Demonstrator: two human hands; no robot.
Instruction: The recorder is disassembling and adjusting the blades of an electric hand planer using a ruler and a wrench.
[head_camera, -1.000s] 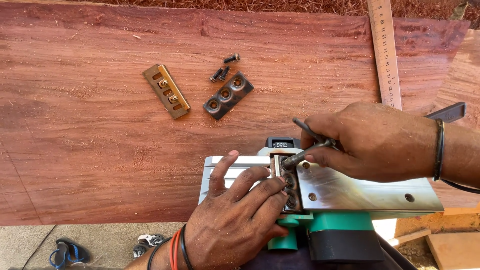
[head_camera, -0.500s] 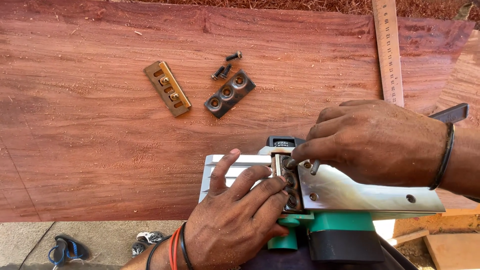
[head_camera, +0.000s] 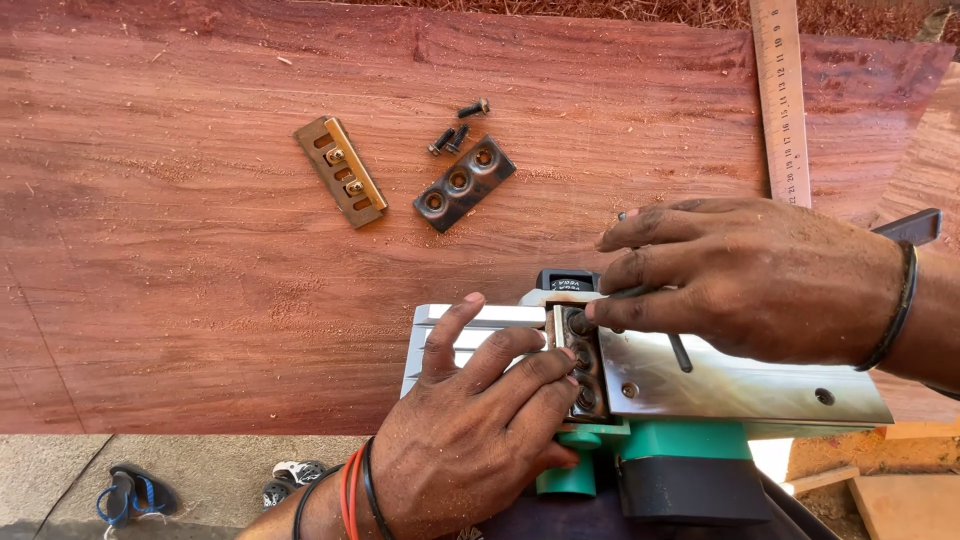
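Note:
An upturned electric planer (head_camera: 740, 385) with a shiny metal sole and green body lies at the near edge of a reddish wooden board (head_camera: 200, 250). My left hand (head_camera: 470, 430) rests flat on the planer's front sole, fingertips on the dark blade clamp in the drum slot (head_camera: 583, 375). My right hand (head_camera: 745, 275) pinches a thin dark hex key (head_camera: 680, 352), its tip at the top bolt of the clamp. On the board lie a brass-coloured blade holder (head_camera: 342, 170), a dark clamp plate with three holes (head_camera: 464, 183) and three loose black bolts (head_camera: 455, 130).
A long metal ruler (head_camera: 782, 100) lies upright along the board's right side. Below the board's near edge are grey ground, blue sandals (head_camera: 130, 492) and another sandal (head_camera: 290, 475). Pale wood pieces (head_camera: 900, 500) sit at the lower right.
My right hand has turned over the hex key, its fingers swinging left and flattening above the clamp. The left hand has stayed on the planer sole.

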